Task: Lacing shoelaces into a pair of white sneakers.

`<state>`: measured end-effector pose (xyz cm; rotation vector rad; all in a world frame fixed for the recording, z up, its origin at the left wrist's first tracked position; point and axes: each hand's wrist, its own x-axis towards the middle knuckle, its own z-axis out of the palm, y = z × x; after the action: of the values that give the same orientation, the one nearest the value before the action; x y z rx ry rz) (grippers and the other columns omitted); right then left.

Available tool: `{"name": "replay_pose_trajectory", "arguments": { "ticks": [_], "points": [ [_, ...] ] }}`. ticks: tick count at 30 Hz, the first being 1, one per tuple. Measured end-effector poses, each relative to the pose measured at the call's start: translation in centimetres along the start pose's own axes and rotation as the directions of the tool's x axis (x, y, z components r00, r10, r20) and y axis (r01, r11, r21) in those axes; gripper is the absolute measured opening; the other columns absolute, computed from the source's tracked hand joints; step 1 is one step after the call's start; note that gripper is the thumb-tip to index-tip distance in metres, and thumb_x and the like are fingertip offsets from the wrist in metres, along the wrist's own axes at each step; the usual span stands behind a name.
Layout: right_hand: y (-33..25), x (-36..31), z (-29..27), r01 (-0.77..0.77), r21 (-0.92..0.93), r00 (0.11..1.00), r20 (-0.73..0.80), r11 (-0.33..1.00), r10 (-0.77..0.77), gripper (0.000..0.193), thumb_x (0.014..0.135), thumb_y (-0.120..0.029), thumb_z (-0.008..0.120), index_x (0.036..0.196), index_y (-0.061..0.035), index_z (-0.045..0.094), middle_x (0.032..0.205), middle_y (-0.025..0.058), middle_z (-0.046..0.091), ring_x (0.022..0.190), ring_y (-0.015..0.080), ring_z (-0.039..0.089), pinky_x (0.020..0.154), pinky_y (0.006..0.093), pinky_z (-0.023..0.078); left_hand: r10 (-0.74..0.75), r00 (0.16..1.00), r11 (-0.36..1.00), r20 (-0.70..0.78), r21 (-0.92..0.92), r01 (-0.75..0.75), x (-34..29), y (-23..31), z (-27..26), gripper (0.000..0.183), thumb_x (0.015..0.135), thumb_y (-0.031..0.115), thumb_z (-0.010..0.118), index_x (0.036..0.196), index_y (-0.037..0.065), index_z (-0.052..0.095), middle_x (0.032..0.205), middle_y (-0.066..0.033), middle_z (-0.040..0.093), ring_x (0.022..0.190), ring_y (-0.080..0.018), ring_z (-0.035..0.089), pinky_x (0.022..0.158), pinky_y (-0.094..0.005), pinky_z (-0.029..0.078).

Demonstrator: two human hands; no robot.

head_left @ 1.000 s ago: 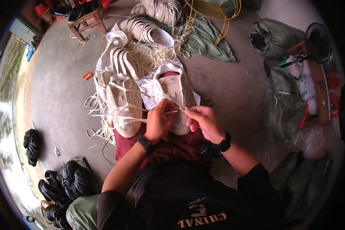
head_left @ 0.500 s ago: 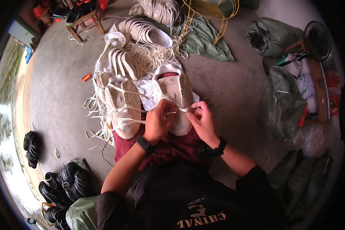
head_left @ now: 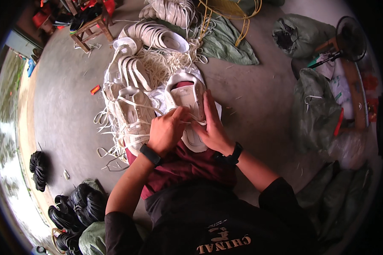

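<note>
A beige sneaker [head_left: 185, 100] with a white padded collar lies over my maroon-trousered lap, its toe toward me. My left hand [head_left: 168, 130] is closed in a pinch on a white shoelace [head_left: 203, 123] across the sneaker's front. Along the sneaker's right side lies my right hand [head_left: 215, 131], fingers stretched up its wall and thumb over the front by the lace, gripping it. To the left rests a second beige sneaker [head_left: 134, 114] with loose laces over it. My fingers hide part of the lacing.
Ahead lies a heap of white laces [head_left: 161, 63] beside a row of nested beige shoe parts [head_left: 154, 35]. Behind are a green sack [head_left: 230, 44] and yellow-framed chair [head_left: 244, 32]. A wooden stool [head_left: 89, 34] stands far left, a fan [head_left: 351, 39] right, black bundles [head_left: 83, 204] near left.
My right hand has gone from pinching near the lace to lying along the sneaker's side. The left hand has shifted slightly up and left, still pinching. The view has tilted a little.
</note>
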<state>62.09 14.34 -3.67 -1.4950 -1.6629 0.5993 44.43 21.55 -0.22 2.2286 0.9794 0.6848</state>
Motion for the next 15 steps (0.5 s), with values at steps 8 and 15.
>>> {"name": "replay_pose_trajectory", "arguments": {
  "ticks": [8, 15],
  "points": [
    [2.4, -0.1, -0.5, 0.003, -0.012, 1.000, -0.026, 1.000, -0.003, 0.091, 0.091, -0.016, 0.066, 0.154, 0.0038, 0.004, 0.159, 0.0284, 0.009, 0.149, 0.0413, 0.011, 0.120, 0.0459, 0.015, -0.050, 0.996, 0.981, 0.071, 0.191, 0.036, 1.1, 0.0, 0.6, 0.019, 0.086, 0.016, 0.063, 0.103, 0.012, 0.054, 0.072, -0.0139, 0.067, 0.064, -0.0363, 0.066, 0.056, -0.0469, 0.052],
    [3.4, -0.4, -1.9, 0.034, 0.004, 0.999, -0.023, 0.999, -0.034, 0.093, 0.090, -0.019, 0.068, 0.154, 0.0046, 0.004, 0.159, 0.0298, 0.009, 0.148, 0.0438, 0.011, 0.120, 0.0475, 0.015, -0.057, 0.998, 0.988, -0.031, 0.140, 0.061, 1.4, 1.1, 0.4, 0.016, 0.088, 0.014, 0.065, 0.097, 0.011, 0.053, 0.066, -0.0147, 0.064, 0.060, -0.0368, 0.065, 0.052, -0.0473, 0.049]
  ]
}}
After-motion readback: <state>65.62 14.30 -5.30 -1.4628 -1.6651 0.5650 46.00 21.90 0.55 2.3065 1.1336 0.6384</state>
